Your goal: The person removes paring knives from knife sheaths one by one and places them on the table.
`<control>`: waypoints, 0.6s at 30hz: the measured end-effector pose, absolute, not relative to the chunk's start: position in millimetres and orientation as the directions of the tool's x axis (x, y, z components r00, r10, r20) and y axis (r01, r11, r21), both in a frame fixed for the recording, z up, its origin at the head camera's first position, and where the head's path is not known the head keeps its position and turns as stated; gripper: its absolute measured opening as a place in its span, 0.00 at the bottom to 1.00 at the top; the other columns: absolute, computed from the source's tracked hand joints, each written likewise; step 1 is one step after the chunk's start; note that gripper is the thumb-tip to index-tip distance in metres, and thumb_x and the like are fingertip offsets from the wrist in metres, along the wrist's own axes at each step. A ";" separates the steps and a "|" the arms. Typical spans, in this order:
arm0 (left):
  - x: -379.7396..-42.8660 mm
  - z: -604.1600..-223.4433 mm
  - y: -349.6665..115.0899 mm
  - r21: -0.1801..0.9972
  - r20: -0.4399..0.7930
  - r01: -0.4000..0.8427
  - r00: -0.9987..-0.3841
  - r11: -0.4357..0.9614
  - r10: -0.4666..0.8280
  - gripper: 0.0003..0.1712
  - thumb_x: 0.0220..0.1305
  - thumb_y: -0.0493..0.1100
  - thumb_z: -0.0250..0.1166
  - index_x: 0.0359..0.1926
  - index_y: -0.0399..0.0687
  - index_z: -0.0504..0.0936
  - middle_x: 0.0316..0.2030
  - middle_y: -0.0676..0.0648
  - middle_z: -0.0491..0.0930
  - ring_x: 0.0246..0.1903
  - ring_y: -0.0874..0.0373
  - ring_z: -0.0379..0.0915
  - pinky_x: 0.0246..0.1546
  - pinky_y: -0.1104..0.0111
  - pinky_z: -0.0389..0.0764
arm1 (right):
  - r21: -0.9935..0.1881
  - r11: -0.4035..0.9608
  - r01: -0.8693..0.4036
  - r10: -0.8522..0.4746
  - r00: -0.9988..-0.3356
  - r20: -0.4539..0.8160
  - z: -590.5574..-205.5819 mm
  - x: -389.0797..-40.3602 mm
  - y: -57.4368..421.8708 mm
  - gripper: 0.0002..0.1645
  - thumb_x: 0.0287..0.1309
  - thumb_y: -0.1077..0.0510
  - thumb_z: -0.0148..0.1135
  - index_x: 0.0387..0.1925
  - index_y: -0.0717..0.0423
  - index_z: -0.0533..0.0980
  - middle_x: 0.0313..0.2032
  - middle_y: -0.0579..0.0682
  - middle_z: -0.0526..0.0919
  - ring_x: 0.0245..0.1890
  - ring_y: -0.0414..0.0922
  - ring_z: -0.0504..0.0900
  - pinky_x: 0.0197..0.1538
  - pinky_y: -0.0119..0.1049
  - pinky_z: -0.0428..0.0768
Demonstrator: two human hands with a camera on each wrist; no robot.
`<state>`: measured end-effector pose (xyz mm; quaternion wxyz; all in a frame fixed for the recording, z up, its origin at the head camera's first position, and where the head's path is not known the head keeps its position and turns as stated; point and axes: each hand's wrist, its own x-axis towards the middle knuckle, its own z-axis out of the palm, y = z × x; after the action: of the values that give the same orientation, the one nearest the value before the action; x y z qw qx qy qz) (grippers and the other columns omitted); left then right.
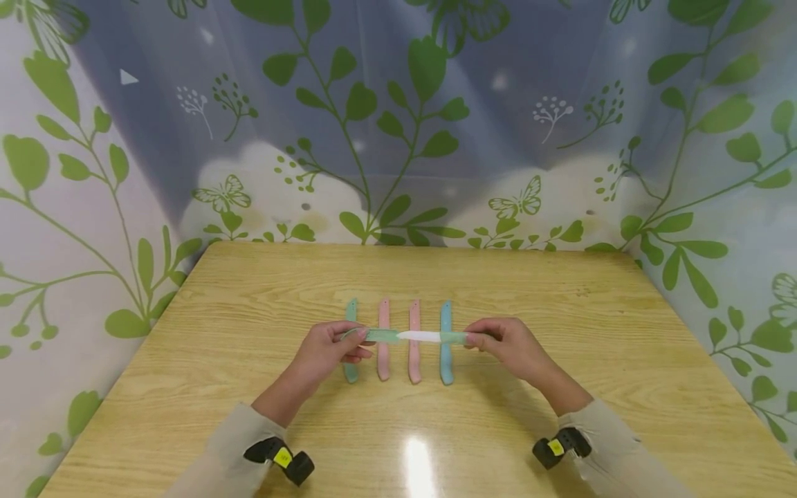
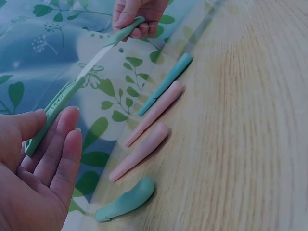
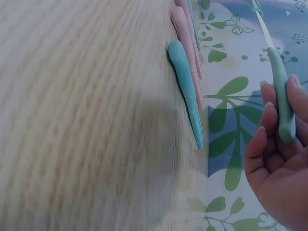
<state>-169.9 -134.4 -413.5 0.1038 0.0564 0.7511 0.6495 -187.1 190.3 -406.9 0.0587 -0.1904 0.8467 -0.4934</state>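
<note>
My left hand (image 1: 326, 351) pinches a light green sheath (image 1: 382, 335) between thumb and fingers. The handle (image 1: 452, 337) of a green paring knife is gripped by my right hand (image 1: 513, 346). Its white blade (image 1: 420, 336) points left, level with the sheath, its tip at the sheath's mouth; how far the tip reaches inside, I cannot tell. Both pieces are held above a row of sheathed knives on the table: a green knife (image 1: 351, 372), a pink knife (image 1: 383, 366), another pink knife (image 1: 414, 366) and a blue knife (image 1: 446, 366). They lie parallel, handles toward me.
The wood-grain table (image 1: 249, 290) carries the row near its middle. A leaf-patterned cloth (image 1: 373, 138) hangs behind the table and along both sides. A bright light reflection shows on the near tabletop.
</note>
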 end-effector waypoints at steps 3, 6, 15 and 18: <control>-171.7 -413.9 -135.9 0.989 -0.093 -0.067 -0.974 0.132 0.207 0.16 0.69 0.44 0.58 0.47 0.34 0.79 0.44 0.34 0.83 0.32 0.60 0.82 0.35 0.69 0.82 | -0.857 0.446 -0.258 -0.363 -0.927 0.090 -408.1 -187.3 194.9 0.13 0.63 0.53 0.60 0.41 0.59 0.81 0.36 0.57 0.86 0.38 0.58 0.80 0.38 0.56 0.78; -173.4 -414.0 -135.1 0.989 -0.106 -0.082 -0.971 0.119 0.213 0.17 0.69 0.43 0.58 0.48 0.33 0.78 0.45 0.32 0.82 0.32 0.61 0.82 0.34 0.71 0.82 | -0.857 0.449 -0.252 -0.349 -0.933 0.091 -408.7 -186.8 198.3 0.13 0.63 0.54 0.60 0.41 0.60 0.80 0.35 0.58 0.86 0.37 0.58 0.80 0.37 0.55 0.78; -177.7 -414.6 -126.8 0.987 -0.134 -0.110 -0.967 0.118 0.218 0.17 0.68 0.44 0.59 0.50 0.36 0.79 0.43 0.37 0.84 0.33 0.59 0.83 0.34 0.71 0.82 | -0.848 0.472 -0.240 -0.306 -0.947 0.098 -408.3 -185.5 206.0 0.14 0.64 0.55 0.59 0.42 0.62 0.79 0.35 0.58 0.85 0.36 0.55 0.79 0.39 0.54 0.79; -179.2 -413.9 -124.9 0.987 -0.132 -0.108 -0.965 0.115 0.226 0.17 0.67 0.44 0.60 0.50 0.35 0.79 0.43 0.36 0.84 0.33 0.60 0.83 0.34 0.71 0.82 | -0.842 0.479 -0.247 -0.293 -0.949 0.112 -410.3 -186.6 209.1 0.13 0.65 0.55 0.58 0.43 0.61 0.79 0.34 0.58 0.85 0.36 0.57 0.79 0.40 0.55 0.79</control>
<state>-179.2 -124.9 -413.9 0.1257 0.0400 0.7360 0.6640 -186.6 209.1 -410.3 0.0236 -0.1573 0.8595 -0.4857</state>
